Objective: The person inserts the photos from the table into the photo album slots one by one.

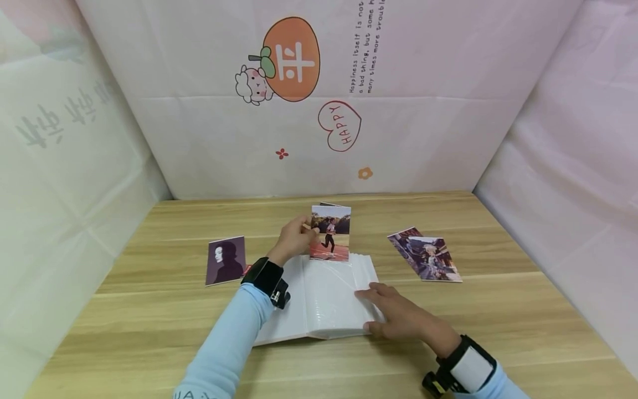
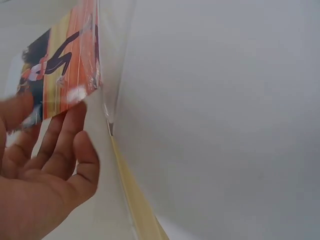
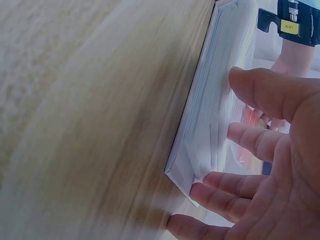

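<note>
My left hand (image 1: 294, 239) pinches a photo of a runner on a red track (image 1: 333, 235) by its left edge. The photo stands over the top edge of an open photo album (image 1: 331, 302) with white pages. In the left wrist view, the photo's lower end (image 2: 60, 70) meets the clear plastic sleeve (image 2: 114, 45); how far it is inside cannot be told. My right hand (image 1: 401, 316) rests at the album's right edge, fingers spread and fairly straight. The right wrist view shows its fingertips touching the stacked page edges (image 3: 212, 115).
A dark portrait photo (image 1: 226, 260) lies left of the album, with a small red piece beside it partly behind the left wrist. Two overlapping photos (image 1: 436, 260) lie to the right. Another photo's edge (image 1: 331, 204) shows behind the runner photo. Printed white cloth (image 1: 214, 144) walls the wooden table.
</note>
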The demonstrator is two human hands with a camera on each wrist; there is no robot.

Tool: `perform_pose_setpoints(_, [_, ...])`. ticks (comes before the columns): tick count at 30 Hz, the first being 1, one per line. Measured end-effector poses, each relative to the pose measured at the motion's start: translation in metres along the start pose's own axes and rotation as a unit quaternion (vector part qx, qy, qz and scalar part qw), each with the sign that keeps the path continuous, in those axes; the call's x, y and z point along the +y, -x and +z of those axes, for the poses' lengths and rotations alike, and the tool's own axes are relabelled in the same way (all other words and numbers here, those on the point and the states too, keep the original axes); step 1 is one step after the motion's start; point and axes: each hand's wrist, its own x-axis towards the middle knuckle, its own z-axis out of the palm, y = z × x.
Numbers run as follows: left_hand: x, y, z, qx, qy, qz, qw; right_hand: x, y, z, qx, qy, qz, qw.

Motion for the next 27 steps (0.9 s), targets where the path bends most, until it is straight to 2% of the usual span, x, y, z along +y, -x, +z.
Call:
perform_pose_setpoints(3, [0.0013,-0.0006,-0.0001,0.039,-0.014,0.014,0.999,0.0003,-0.0003,0.0011,0.0,-0.001,0.005,1.0])
perform_pose_setpoints(5, [0.0022,-0.0011,-0.0005,0.048,-0.017,0.016,0.9986,0.0004,-0.0003,0.0015,-0.001,-0.001,0.007,1.0])
perform_pose_setpoints(9, [0.0047,-0.0006,-0.0011,0.041,-0.013,0.014,0.999,0.0008,-0.0006,0.0016,-0.002,-0.002,0.01,1.0])
perform_pose_setpoints(19, [0.0045,-0.0004,-0.0022,0.043,-0.043,0.044,0.9972,0.0004,-0.0011,0.0014,-0.006,-0.004,0.017,1.0])
perform_pose_setpoints(27, [0.0011,0.0017,-0.0061,0.023,-0.044,0.03,0.9983,-0.0008,-0.0001,0.0006,-0.005,-0.003,0.013,1.0])
